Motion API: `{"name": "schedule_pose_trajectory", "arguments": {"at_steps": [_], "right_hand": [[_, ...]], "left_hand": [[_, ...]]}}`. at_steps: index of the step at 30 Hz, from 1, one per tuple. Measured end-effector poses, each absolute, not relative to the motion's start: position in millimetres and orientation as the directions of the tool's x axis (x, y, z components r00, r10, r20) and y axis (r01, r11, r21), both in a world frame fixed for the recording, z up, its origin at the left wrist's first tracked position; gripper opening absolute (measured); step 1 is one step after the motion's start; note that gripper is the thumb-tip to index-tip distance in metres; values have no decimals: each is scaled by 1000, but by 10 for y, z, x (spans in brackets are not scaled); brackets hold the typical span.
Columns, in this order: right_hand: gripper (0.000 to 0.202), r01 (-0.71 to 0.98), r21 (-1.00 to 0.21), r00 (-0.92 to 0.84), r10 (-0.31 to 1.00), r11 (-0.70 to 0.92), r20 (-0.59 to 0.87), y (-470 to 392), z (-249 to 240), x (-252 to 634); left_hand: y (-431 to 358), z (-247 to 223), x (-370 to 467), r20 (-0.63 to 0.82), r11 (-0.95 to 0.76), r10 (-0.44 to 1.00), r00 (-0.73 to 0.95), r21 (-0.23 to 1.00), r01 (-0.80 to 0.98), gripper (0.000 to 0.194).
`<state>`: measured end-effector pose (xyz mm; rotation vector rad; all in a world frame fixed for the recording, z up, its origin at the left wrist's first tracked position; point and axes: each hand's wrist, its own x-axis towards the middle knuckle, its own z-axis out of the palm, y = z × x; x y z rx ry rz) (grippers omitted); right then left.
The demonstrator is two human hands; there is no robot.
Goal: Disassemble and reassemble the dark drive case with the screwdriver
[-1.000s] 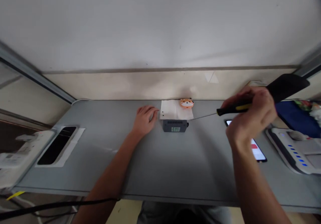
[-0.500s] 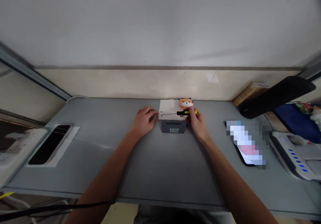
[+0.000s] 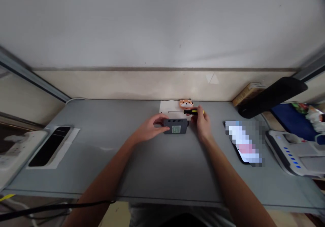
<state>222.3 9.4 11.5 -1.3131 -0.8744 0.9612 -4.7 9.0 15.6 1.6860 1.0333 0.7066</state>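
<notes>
My left hand [image 3: 149, 128] grips the left end of a small dark grey box [image 3: 175, 126], thumb on its front face and fingers behind. The box has a row of vent slots and a pale green label. A black and yellow screwdriver [image 3: 190, 111] is held in my right hand [image 3: 202, 122], its thin shaft pointing left over a white sheet [image 3: 167, 105]. Behind the box, at the back of that sheet, sits an orange and white animal-faced object [image 3: 186, 103]. One small dark dot shows near the sheet's left edge.
On the grey desk [image 3: 162, 172], a black phone [image 3: 50, 146] lies on white paper at left. To the right are a lit phone [image 3: 243, 142], a black cylinder [image 3: 274, 96], a book [image 3: 248, 93] and a white device with blue lights [image 3: 294, 152]. A dark cable [image 3: 58, 206] crosses the lower left.
My left hand has moved from the sheet's left edge onto the box and closed on it. The box is tilted differently, showing more of its labelled face. The screwdriver has shifted slightly right.
</notes>
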Motion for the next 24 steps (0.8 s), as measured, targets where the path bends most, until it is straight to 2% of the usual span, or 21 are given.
{"name": "schedule_pose_trajectory", "arguments": {"at_steps": [5, 12, 15, 19, 24], "right_hand": [[55, -164, -986, 483, 870, -20, -98, 99, 168, 2286], [54, -125, -992, 550, 831, -8, -76, 109, 171, 2322], [56, -129, -992, 549, 832, -15, -84, 121, 160, 2316], [59, -139, -990, 553, 828, -18, -92, 131, 155, 2318], [54, -130, -991, 565, 822, 9, -67, 134, 150, 2332]], "left_hand": [[76, -21, 81, 65, -166, 919, 389, 958, 232, 31], [2, -66, 167, 242, -385, 904, 352, 818, 427, 24], [7, -92, 176, 283, -453, 879, 383, 743, 492, 23], [36, -141, 172, 321, -551, 817, 478, 677, 488, 21], [18, -63, 111, 287, -590, 776, 562, 644, 487, 22]]}}
